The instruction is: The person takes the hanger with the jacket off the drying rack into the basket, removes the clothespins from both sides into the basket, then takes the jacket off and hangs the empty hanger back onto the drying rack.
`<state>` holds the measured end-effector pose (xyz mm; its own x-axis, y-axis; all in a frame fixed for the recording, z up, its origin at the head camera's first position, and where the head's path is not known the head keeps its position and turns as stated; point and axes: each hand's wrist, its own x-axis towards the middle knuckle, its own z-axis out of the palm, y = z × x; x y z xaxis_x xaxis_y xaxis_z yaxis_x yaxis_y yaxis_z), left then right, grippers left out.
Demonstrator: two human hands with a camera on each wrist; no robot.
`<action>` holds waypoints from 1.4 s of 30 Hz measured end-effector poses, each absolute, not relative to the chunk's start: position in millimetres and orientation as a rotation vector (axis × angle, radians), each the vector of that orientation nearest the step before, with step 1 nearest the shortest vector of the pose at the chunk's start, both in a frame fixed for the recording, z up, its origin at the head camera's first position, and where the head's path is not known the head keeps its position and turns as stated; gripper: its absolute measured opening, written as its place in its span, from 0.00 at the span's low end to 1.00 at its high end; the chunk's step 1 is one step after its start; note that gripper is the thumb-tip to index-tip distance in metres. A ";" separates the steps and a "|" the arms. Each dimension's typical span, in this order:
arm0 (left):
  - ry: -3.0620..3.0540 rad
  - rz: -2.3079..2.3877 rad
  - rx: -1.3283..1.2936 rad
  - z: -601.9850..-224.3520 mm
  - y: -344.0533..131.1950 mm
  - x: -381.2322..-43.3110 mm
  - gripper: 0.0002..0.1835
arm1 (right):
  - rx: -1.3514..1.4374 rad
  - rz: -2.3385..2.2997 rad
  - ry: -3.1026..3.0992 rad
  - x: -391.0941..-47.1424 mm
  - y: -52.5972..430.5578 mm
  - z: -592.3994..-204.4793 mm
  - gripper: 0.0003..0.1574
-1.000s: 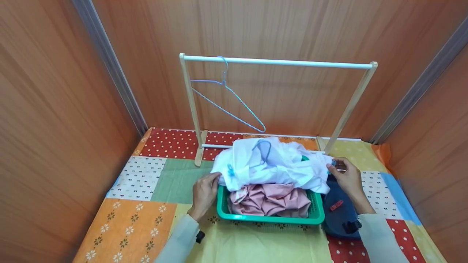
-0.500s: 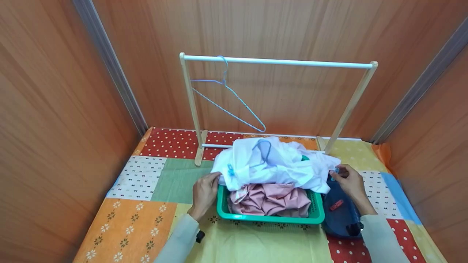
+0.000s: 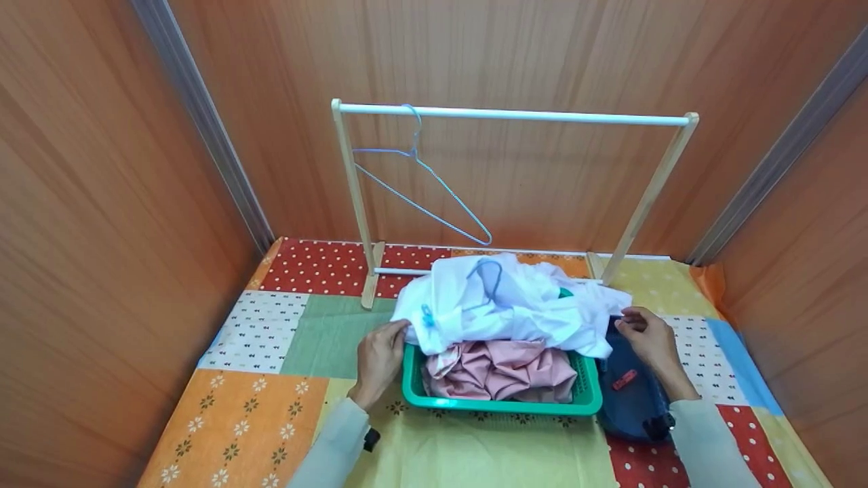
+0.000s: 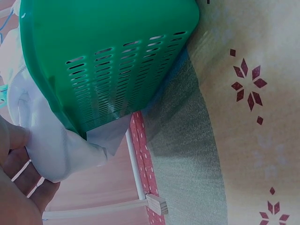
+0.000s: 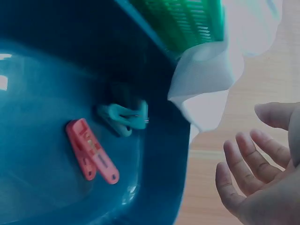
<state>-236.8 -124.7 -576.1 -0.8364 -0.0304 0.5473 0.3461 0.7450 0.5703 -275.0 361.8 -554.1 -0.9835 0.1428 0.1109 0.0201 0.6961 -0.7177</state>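
A white garment (image 3: 515,308) lies bunched over the far part of a green basket (image 3: 502,405), with a hanger's blue hook (image 3: 500,274) sticking up through it. My left hand (image 3: 381,356) pinches the garment's left edge beside a light-blue clothespin (image 3: 427,318) clipped there. My right hand (image 3: 649,337) has its fingers spread and holds nothing, just off the garment's right end. Below it, in a dark-blue basin (image 3: 627,420), lie a red clothespin (image 5: 93,151) and a teal clothespin (image 5: 123,118), the latter slightly blurred in the right wrist view.
Pink cloth (image 3: 502,373) fills the basket's near part. Behind stands a rack with a white bar (image 3: 542,116) and wooden legs, a blue hanger (image 3: 447,186) hanging at its left. Wood-grain panels (image 3: 542,61) enclose the patchwork-covered table (image 3: 251,407) on three sides.
My right hand has drawn the teal clothespin off the garment's right end and let it go into the basin. My left hand has kept its place on the garment.
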 end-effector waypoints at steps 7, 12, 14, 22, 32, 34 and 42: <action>-2.411 -0.922 -0.228 -576.1 -124.7 -236.1 0.09 | -0.067 1.196 -2.665 -267.6 335.3 -526.3 0.20; -2.400 -0.922 -0.235 -575.9 -124.2 -236.2 0.09 | 0.027 1.240 -2.598 -261.7 314.9 -505.6 0.20; -2.401 -0.923 -0.240 -576.1 -123.9 -236.0 0.09 | 0.071 1.255 -2.577 -258.7 307.9 -499.9 0.20; -2.416 -0.923 -0.234 -576.2 -124.4 -236.3 0.09 | 0.242 1.272 -2.495 -250.0 278.4 -482.6 0.16; -2.395 -0.919 -0.239 -576.2 -124.3 -237.2 0.09 | 0.479 1.240 -2.351 -243.9 237.3 -471.6 0.12; -2.402 -0.923 -0.230 -575.9 -124.2 -237.2 0.09 | 0.542 1.232 -2.320 -242.8 229.2 -471.3 0.12; -2.399 -0.881 -0.223 -575.5 -123.7 -237.5 0.08 | 0.722 1.216 -2.259 -242.3 199.3 -476.6 0.14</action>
<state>-237.5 -123.7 -575.5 -0.8247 -0.0378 0.5644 0.3365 0.7692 0.5432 -242.3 199.3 -476.6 -0.7501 -0.2247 0.6219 -0.6429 0.4682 -0.6062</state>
